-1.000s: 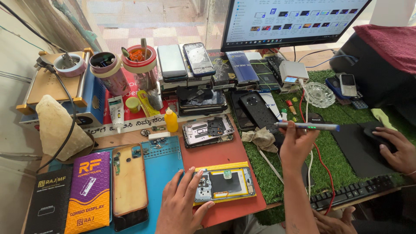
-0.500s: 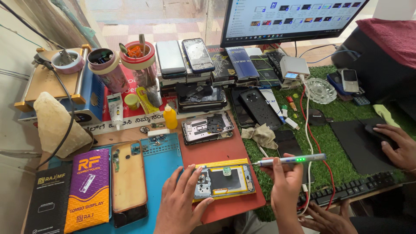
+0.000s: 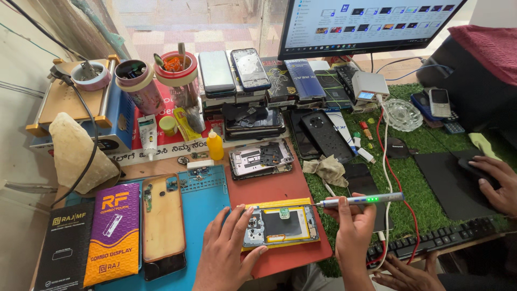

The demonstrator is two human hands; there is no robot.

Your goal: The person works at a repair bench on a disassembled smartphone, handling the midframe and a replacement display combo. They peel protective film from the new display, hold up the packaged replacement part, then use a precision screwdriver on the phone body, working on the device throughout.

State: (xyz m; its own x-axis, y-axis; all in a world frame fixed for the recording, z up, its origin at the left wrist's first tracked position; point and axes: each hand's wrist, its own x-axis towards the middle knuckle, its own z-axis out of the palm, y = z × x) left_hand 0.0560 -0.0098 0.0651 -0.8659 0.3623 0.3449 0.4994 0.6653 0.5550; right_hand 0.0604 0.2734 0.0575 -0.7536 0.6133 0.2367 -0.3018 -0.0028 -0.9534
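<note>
An opened phone (image 3: 280, 225) with a yellow frame lies on the red mat (image 3: 291, 186) near the front edge. My left hand (image 3: 226, 253) rests on its left end, fingers spread over the phone's camera corner. My right hand (image 3: 353, 229) holds a silver electric screwdriver (image 3: 361, 200) with green lights, lying almost level, its tip pointing left just above the phone's upper right corner.
Another opened phone (image 3: 261, 158), a yellow bottle (image 3: 215, 145), a rag (image 3: 326, 170) and stacked phones (image 3: 253, 118) lie behind. A blue mat (image 3: 202, 202) holds a phone back cover (image 3: 161, 218). Another person's hand (image 3: 493, 183) rests on a mouse at right; a keyboard (image 3: 436, 242) sits below.
My right hand has brought the screwdriver down from above the green turf and leftward to the opened phone's corner. My left hand has stayed on the phone.
</note>
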